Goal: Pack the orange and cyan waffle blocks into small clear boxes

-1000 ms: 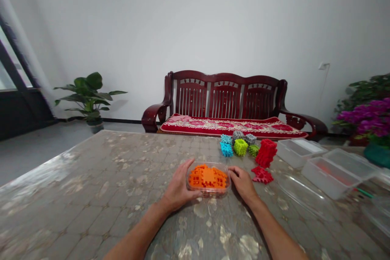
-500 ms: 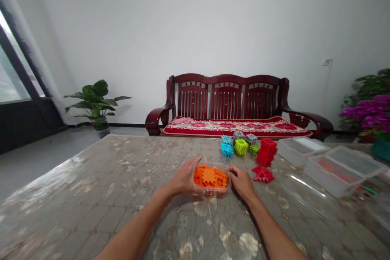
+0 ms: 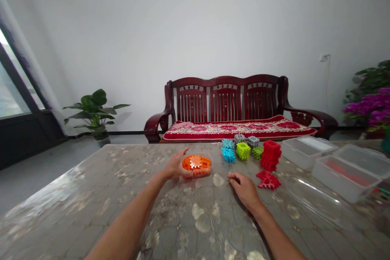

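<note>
Left hand's got the tub, right one's parked off to the side

So the left hand [image 3: 174, 165] is spread wide around the left end of a clear tub [image 3: 201, 174] full of orange pieces [image 3: 195, 162], thumb on the near side, fingers at the back. Tub's about mid-frame, just below center, long axis running roughly left to right, so it lies straight off to the right of those fingers. It's a bit blurry, so I can't tell if its base is touching the table [image 3: 122, 211].

Right hand [image 3: 244, 189] is the farther one: lower right of the tub, not touching it, fingers curled in narrow with nothing showing between them. A strip of tabletop separates the two.

Room-wise, there's lots of tabletop left of the tub, with the far edge running just behind. The right side's tighter: red pieces [image 3: 268, 180] just beside the right hand, then a clear lid [image 3: 319, 201] and plastic boxes [image 3: 335, 187] at the frame's right.
</note>
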Demonstrator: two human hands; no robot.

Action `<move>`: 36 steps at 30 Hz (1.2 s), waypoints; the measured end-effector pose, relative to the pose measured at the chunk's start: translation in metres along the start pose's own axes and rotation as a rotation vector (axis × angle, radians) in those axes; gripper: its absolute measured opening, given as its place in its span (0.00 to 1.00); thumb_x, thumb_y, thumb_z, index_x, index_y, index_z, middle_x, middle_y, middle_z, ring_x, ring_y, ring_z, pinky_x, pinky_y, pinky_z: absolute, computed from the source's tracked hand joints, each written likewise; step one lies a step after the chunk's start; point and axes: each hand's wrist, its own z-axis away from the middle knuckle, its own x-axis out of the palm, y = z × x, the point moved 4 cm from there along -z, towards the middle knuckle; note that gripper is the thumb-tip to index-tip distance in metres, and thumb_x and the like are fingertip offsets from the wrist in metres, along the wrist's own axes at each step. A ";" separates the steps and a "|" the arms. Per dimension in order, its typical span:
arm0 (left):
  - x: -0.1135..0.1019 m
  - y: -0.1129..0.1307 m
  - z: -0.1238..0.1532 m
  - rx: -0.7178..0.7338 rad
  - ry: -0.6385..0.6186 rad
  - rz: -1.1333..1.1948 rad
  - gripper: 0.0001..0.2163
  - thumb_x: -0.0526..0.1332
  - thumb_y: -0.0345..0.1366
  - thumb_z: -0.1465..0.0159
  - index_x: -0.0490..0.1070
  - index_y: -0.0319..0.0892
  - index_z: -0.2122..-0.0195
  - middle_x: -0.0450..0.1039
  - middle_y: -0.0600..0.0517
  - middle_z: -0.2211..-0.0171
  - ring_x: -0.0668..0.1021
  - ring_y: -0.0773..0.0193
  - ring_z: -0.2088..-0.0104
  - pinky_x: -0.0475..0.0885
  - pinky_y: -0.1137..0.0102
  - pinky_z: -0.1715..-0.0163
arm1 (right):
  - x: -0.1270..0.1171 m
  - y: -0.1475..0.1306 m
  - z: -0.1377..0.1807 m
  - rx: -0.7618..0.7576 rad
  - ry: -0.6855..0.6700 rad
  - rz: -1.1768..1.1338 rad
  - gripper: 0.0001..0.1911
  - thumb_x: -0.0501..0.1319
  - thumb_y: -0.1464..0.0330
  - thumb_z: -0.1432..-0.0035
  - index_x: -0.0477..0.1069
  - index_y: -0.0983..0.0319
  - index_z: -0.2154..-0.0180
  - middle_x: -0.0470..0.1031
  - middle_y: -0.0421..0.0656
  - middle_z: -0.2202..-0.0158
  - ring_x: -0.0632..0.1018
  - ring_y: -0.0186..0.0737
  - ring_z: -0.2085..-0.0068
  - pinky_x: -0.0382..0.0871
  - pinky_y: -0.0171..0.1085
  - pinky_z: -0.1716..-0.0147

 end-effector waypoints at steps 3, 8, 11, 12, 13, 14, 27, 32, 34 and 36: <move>-0.008 -0.019 -0.016 -0.035 0.023 0.000 0.50 0.76 0.42 0.60 0.59 0.39 0.35 0.70 0.37 0.43 0.73 0.41 0.42 0.65 0.48 0.40 | 0.002 0.001 -0.001 -0.009 -0.014 0.021 0.15 0.54 0.63 0.47 0.78 0.59 0.64 0.83 0.45 0.61 0.80 0.47 0.57 0.70 0.42 0.53; -0.011 -0.039 -0.042 -0.059 0.033 0.017 0.50 0.76 0.41 0.60 0.59 0.40 0.35 0.70 0.38 0.42 0.73 0.43 0.42 0.68 0.53 0.41 | 0.004 0.004 -0.002 0.004 -0.021 0.077 0.15 0.54 0.63 0.46 0.78 0.58 0.63 0.83 0.45 0.60 0.81 0.48 0.56 0.69 0.43 0.53; -0.011 -0.045 -0.055 -0.059 0.035 0.013 0.50 0.77 0.40 0.60 0.59 0.40 0.35 0.70 0.38 0.42 0.73 0.43 0.41 0.68 0.53 0.41 | 0.005 0.004 -0.002 0.015 -0.025 0.097 0.15 0.53 0.64 0.46 0.78 0.57 0.64 0.83 0.44 0.60 0.81 0.47 0.56 0.69 0.42 0.54; -0.011 -0.046 -0.059 -0.055 0.034 0.008 0.49 0.76 0.40 0.59 0.59 0.39 0.35 0.70 0.38 0.42 0.73 0.43 0.41 0.68 0.54 0.41 | 0.005 0.003 -0.002 0.017 -0.026 0.099 0.15 0.53 0.64 0.46 0.78 0.57 0.64 0.83 0.44 0.60 0.81 0.47 0.56 0.70 0.42 0.54; -0.011 -0.047 -0.063 -0.051 0.032 0.002 0.49 0.76 0.39 0.59 0.59 0.39 0.35 0.71 0.38 0.42 0.73 0.43 0.41 0.68 0.54 0.42 | 0.006 0.003 -0.002 0.018 -0.025 0.103 0.15 0.53 0.64 0.46 0.78 0.57 0.64 0.83 0.44 0.60 0.81 0.47 0.56 0.70 0.41 0.55; -0.011 -0.048 -0.067 -0.045 0.029 -0.006 0.48 0.76 0.39 0.58 0.59 0.40 0.35 0.71 0.38 0.42 0.73 0.44 0.41 0.69 0.54 0.42 | 0.006 0.003 -0.002 0.019 -0.023 0.109 0.15 0.53 0.64 0.46 0.78 0.57 0.64 0.83 0.44 0.60 0.81 0.47 0.56 0.70 0.41 0.55; -0.002 -0.022 -0.061 0.088 0.093 -0.298 0.41 0.70 0.51 0.46 0.60 0.44 0.34 0.58 0.39 0.31 0.55 0.41 0.30 0.44 0.47 0.32 | 0.006 0.000 -0.002 0.052 0.009 0.172 0.13 0.54 0.65 0.45 0.78 0.55 0.66 0.83 0.42 0.62 0.81 0.47 0.59 0.68 0.40 0.60; 0.008 -0.013 -0.058 0.135 0.062 -0.377 0.35 0.68 0.51 0.43 0.64 0.47 0.36 0.64 0.42 0.34 0.56 0.42 0.30 0.44 0.48 0.32 | 0.006 0.000 -0.002 0.052 0.023 0.177 0.13 0.55 0.65 0.46 0.78 0.54 0.65 0.83 0.41 0.62 0.81 0.46 0.59 0.68 0.39 0.60; 0.010 -0.015 -0.061 0.129 0.056 -0.400 0.34 0.68 0.51 0.43 0.65 0.48 0.37 0.67 0.41 0.36 0.58 0.41 0.31 0.47 0.47 0.33 | 0.006 0.001 -0.002 0.057 0.015 0.178 0.13 0.54 0.65 0.45 0.78 0.54 0.65 0.83 0.41 0.61 0.81 0.46 0.58 0.68 0.40 0.60; 0.011 -0.016 -0.064 0.126 0.047 -0.419 0.33 0.68 0.50 0.43 0.65 0.48 0.37 0.67 0.41 0.37 0.59 0.42 0.31 0.48 0.47 0.33 | 0.006 0.001 -0.002 0.064 0.006 0.183 0.14 0.54 0.65 0.45 0.78 0.54 0.65 0.83 0.41 0.61 0.81 0.47 0.58 0.68 0.40 0.59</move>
